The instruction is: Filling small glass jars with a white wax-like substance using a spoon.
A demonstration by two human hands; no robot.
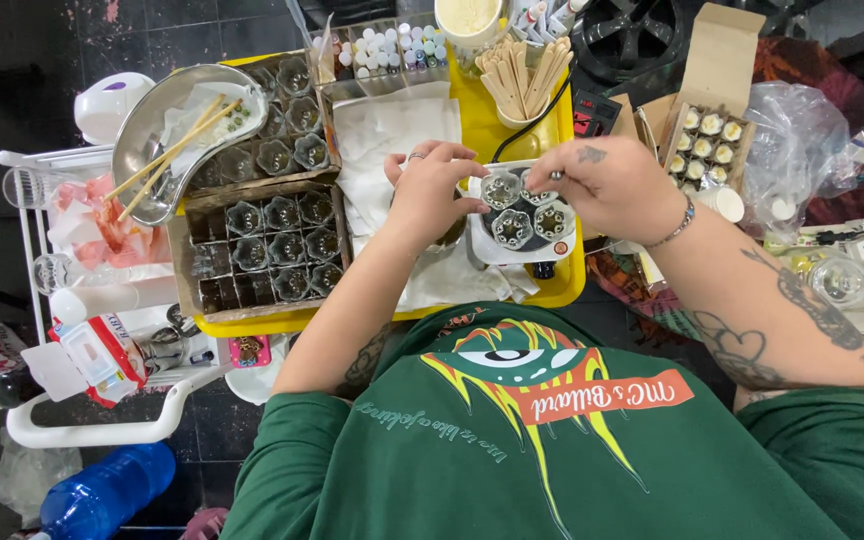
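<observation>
Head view, contents listed relative to the yellow tray (pixel 567 285).

- White holder (pixel 522 240): set on the tray's right half, carrying four dark flower-shaped moulds (pixel 512 228).
- Right hand (pixel 607 185): placed over the holder's upper right edge, fingers pinched together on a small metal piece at the mould there.
- Left hand (pixel 430 195): curled against the holder's left side, a ring on one finger; whether anything is clamped cannot be told.
- Cardboard box (pixel 192 290): on the tray's left half, filled with rows of similar moulds.
- Steel dish (pixel 142 150): at the tray's upper left corner, with wooden sticks laid in it.
- White paper towels (pixel 392 130): spread on the tray's middle.
- Cup of wooden sticks (pixel 524 75): at the tray's top edge.
</observation>
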